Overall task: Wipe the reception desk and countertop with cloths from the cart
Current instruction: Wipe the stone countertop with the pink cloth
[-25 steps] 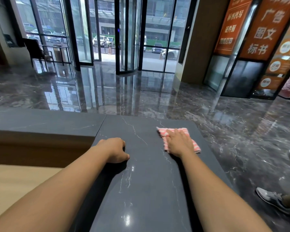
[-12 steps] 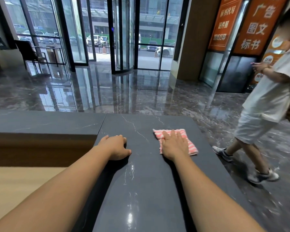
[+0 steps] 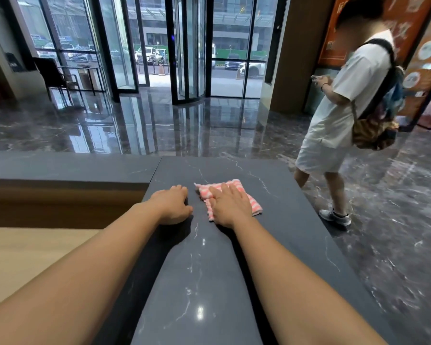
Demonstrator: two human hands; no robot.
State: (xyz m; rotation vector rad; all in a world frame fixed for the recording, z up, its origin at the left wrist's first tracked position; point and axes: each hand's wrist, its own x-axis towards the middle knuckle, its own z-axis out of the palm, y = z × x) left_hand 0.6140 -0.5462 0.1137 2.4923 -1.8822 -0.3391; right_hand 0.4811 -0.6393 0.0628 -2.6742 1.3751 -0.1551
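Observation:
A folded pink-and-white striped cloth (image 3: 253,204) lies on the dark marble countertop (image 3: 279,245). My right hand (image 3: 229,206) presses flat on the cloth with straight fingers, covering its middle. My left hand (image 3: 172,206) rests on the countertop just left of the cloth, fingers loosely curled, holding nothing. The raised counter (image 3: 67,166) runs off to the left at the same height.
A person in white clothes with a backpack (image 3: 341,113) stands on the lobby floor close to the countertop's right edge. A lower wooden desk surface (image 3: 28,252) lies to my left. Glass doors (image 3: 189,48) and a chair (image 3: 54,75) stand beyond.
My right hand has slid the cloth leftward toward my left hand. The person has walked in from the right along the counter's edge.

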